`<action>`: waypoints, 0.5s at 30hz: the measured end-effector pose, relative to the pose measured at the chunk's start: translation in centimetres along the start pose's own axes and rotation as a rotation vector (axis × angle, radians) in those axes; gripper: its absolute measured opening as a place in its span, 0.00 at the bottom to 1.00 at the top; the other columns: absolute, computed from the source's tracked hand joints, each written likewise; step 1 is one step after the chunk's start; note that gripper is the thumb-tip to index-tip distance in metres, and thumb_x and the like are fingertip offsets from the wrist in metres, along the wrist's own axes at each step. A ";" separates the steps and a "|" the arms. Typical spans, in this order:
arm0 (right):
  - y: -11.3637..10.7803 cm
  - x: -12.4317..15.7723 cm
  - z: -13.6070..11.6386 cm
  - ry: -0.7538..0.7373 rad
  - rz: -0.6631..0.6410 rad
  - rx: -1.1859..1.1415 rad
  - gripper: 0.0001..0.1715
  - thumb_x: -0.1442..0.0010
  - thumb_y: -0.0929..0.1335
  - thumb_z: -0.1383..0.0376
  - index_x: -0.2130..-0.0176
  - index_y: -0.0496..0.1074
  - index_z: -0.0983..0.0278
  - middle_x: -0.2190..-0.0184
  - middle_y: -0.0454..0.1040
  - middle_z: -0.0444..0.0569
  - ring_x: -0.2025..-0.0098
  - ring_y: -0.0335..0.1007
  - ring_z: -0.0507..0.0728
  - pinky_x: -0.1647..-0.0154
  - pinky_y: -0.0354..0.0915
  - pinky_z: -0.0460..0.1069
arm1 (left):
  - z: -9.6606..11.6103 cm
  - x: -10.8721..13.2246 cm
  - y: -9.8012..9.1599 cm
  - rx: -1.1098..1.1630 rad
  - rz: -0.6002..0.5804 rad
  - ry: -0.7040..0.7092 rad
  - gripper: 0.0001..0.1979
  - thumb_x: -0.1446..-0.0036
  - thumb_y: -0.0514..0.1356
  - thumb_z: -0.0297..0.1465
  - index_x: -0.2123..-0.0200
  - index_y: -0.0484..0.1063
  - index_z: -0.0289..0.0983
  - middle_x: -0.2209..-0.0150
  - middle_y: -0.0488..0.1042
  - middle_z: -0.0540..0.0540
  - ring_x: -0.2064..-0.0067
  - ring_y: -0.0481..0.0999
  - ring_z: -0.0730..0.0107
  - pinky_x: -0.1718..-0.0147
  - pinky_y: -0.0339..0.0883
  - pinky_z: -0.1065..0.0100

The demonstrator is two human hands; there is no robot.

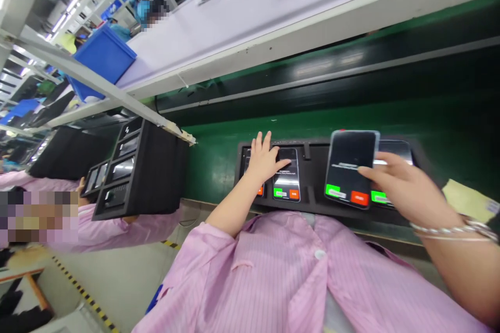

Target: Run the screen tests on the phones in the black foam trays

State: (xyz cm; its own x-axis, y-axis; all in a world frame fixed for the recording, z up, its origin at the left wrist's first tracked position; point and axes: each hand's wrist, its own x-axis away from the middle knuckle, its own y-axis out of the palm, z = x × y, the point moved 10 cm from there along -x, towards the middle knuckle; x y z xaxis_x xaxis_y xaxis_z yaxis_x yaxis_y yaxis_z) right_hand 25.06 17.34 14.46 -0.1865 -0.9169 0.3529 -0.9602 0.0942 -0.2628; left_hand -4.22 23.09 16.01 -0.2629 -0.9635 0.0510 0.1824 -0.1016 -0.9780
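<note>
A black foam tray (312, 177) lies on the green conveyor belt (429, 114) and holds several smartphones with lit screens showing green and red buttons. My left hand (263, 161) rests flat with fingers spread over the leftmost phone, its thumb reaching onto the second phone (287, 179). My right hand (406, 187) grips the third phone (349, 166) by its right edge and tilts it up out of the tray. A fourth phone (394, 153) lies behind my right hand, partly hidden. A silver bracelet circles my right wrist.
A co-worker in a pink coat at the left holds another black tray of phones (128, 166). A purple-topped shelf (242, 21) runs above the belt, with a blue bin (103, 57) on it. A yellowish paper (464, 200) lies at the right.
</note>
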 end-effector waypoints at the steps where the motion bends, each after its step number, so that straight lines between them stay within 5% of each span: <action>1: 1.2 -0.5 0.7 0.037 -0.057 0.019 0.31 0.46 0.75 0.55 0.46 0.71 0.63 0.62 0.79 0.53 0.61 0.75 0.61 0.61 0.74 0.53 | -0.2 -0.4 0.2 -0.002 -0.007 -0.020 0.31 0.34 0.62 0.52 0.42 0.77 0.33 0.23 0.46 0.31 0.22 0.37 0.32 0.26 0.35 0.35; 5: 4.7 -1.9 2.6 0.072 -0.184 0.080 0.29 0.43 0.72 0.57 0.45 0.69 0.65 0.65 0.79 0.52 0.63 0.76 0.61 0.61 0.75 0.54 | -0.3 -1.3 -0.1 0.025 -0.013 -0.059 0.29 0.34 0.61 0.53 0.51 0.80 0.31 0.25 0.52 0.29 0.22 0.37 0.35 0.25 0.36 0.38; 8: 5.1 -1.8 2.9 0.057 -0.219 0.086 0.27 0.41 0.70 0.59 0.44 0.70 0.66 0.63 0.81 0.53 0.63 0.78 0.62 0.58 0.77 0.57 | -0.1 -0.8 -1.1 0.118 -0.013 -0.013 0.30 0.40 0.68 0.51 0.51 0.77 0.29 0.27 0.54 0.25 0.22 0.35 0.34 0.25 0.37 0.40; 11: 2.1 -1.2 2.1 -0.043 -0.145 0.116 0.25 0.38 0.67 0.57 0.43 0.72 0.62 0.53 0.81 0.54 0.53 0.79 0.62 0.45 0.74 0.59 | -0.4 1.2 -1.1 0.433 -0.079 0.018 0.37 0.45 0.73 0.43 0.38 0.65 0.34 0.33 0.65 0.28 0.26 0.54 0.38 0.30 0.54 0.41; 13: -1.8 -0.8 1.5 -0.121 0.035 0.218 0.25 0.36 0.67 0.56 0.43 0.72 0.61 0.47 0.78 0.56 0.45 0.75 0.64 0.36 0.67 0.61 | -0.3 3.3 -0.5 0.715 -0.170 0.025 0.38 0.40 0.69 0.37 0.33 0.55 0.40 0.44 0.75 0.36 0.40 0.76 0.50 0.41 0.70 0.48; 15: -5.5 -0.4 1.2 -0.154 0.215 0.337 0.26 0.35 0.66 0.55 0.41 0.71 0.63 0.44 0.76 0.59 0.41 0.72 0.65 0.34 0.64 0.61 | 0.3 5.6 -1.0 0.922 -0.196 0.055 0.32 0.37 0.64 0.33 0.34 0.54 0.43 0.54 0.79 0.44 0.56 0.83 0.63 0.53 0.77 0.59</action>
State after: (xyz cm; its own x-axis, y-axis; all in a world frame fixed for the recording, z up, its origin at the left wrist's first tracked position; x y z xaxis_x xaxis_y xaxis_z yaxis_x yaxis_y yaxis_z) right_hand 30.71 16.74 14.67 -0.3175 -0.9397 0.1268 -0.7763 0.1808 -0.6039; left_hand -5.60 17.70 17.38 -0.4085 -0.8977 0.1652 0.8014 -0.4394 -0.4059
